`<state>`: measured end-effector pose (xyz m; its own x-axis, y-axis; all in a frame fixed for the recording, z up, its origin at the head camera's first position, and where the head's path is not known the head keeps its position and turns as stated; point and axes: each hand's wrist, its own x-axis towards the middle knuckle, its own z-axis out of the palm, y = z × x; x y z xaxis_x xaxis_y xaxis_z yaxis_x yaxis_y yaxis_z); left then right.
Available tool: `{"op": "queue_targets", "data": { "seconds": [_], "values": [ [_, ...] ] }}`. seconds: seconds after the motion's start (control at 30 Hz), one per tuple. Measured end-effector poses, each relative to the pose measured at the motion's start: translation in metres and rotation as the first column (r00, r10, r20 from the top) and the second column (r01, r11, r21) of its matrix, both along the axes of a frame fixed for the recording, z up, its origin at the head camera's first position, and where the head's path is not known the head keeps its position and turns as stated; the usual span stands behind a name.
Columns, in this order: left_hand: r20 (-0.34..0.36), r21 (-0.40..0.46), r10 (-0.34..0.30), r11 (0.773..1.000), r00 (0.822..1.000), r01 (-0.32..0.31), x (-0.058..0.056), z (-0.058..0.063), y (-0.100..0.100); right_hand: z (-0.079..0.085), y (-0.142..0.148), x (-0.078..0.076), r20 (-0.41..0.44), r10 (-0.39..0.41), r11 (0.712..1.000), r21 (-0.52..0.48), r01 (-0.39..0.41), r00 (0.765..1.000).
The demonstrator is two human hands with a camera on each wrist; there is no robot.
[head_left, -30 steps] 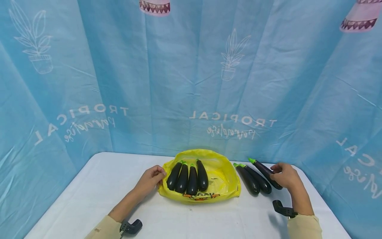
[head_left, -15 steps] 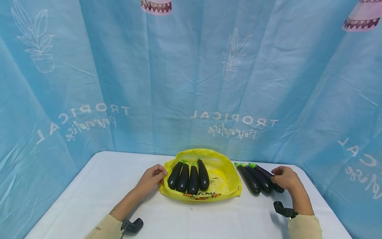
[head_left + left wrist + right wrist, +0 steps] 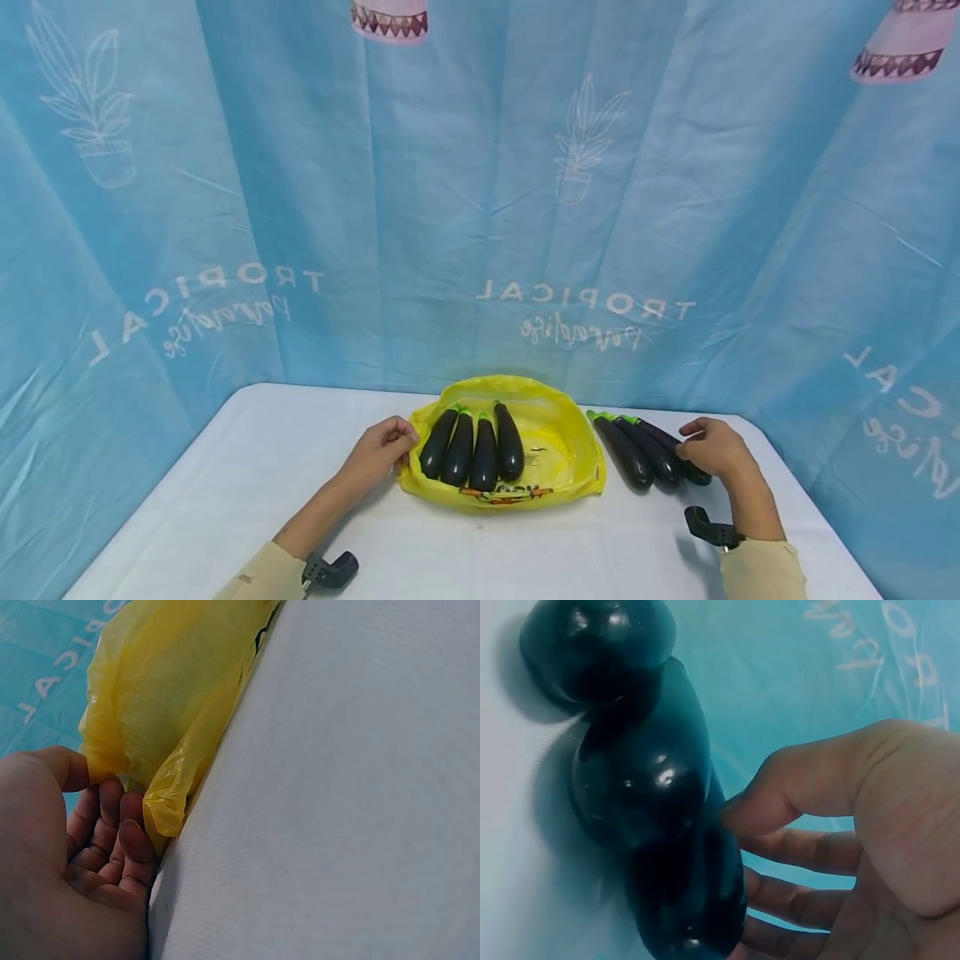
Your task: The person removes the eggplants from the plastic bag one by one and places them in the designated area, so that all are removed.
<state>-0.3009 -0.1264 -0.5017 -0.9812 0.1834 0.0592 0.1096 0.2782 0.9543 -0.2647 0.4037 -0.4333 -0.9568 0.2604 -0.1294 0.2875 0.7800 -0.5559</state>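
Observation:
A yellow plastic bag (image 3: 573,482) lies with its mouth wide open, and several dark, glossy eggplants (image 3: 457,450) rest side by side in its left half. My left hand (image 3: 375,450) pinches the bag's left edge between thumb and fingers; the left wrist view shows the gathered plastic (image 3: 169,799) at the fingertips. Right of the bag, 3 more eggplants (image 3: 633,454) lie close together, green stem ends toward the back. My right hand (image 3: 716,446) holds the rightmost eggplant (image 3: 694,892), thumb on its upper side and fingers along its far side, their tips partly hidden.
A white cloth (image 3: 525,558) covers the table. Blue printed curtain (image 3: 435,208) rises behind it and along both sides. A black wrist camera (image 3: 330,571) sits on the left wrist and another (image 3: 712,527) on the right.
My right hand has brought the rightmost eggplant leftward, against the other two, from its slightly separate, angled position. The left hand and the bag stay as they were.

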Motion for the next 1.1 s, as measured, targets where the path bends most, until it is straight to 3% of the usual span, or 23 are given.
{"op": "queue_targets", "data": {
  "seconds": [0.37, 1.1],
  "values": [
    [0.002, 0.01, -0.018, 1.0, 1.0, 0.018, -0.001, 0.001, 0.001, 0.016, -0.005, 0.003, -0.084, 0.012, 0.998, 0.065, -0.006, 0.996],
    [-0.01, 0.003, -0.019, 1.0, 1.0, 0.019, -0.002, -0.004, -0.001, 0.054, -0.059, 0.018, -0.209, 0.056, 0.992, 0.125, -0.03, 0.976]
  ]
}}
